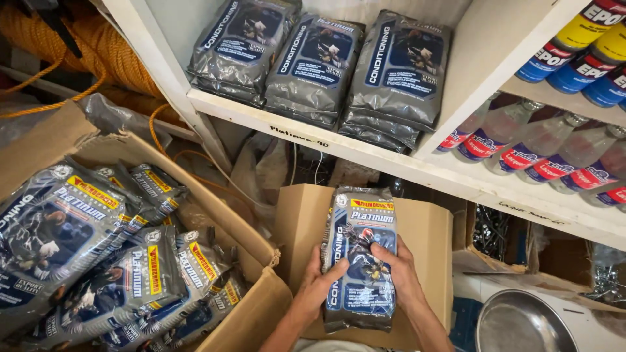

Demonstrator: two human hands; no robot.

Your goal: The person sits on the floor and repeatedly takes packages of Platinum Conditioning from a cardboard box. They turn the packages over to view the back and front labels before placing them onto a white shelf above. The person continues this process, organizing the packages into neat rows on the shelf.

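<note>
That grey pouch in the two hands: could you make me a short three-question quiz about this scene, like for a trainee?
1. True or false: the left hand and right hand both grip one grey foil pouch.
2. Where do more such pouches lie? A) the open cardboard box at left B) the steel bowl
3. How many pouch stacks stand on the white shelf?

Key: 1 true; 2 A; 3 three.

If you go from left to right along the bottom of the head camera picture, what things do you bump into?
Cardboard box full of shiny packets → left hand → the packet both hands hold → right hand → round metal bowl.
</note>
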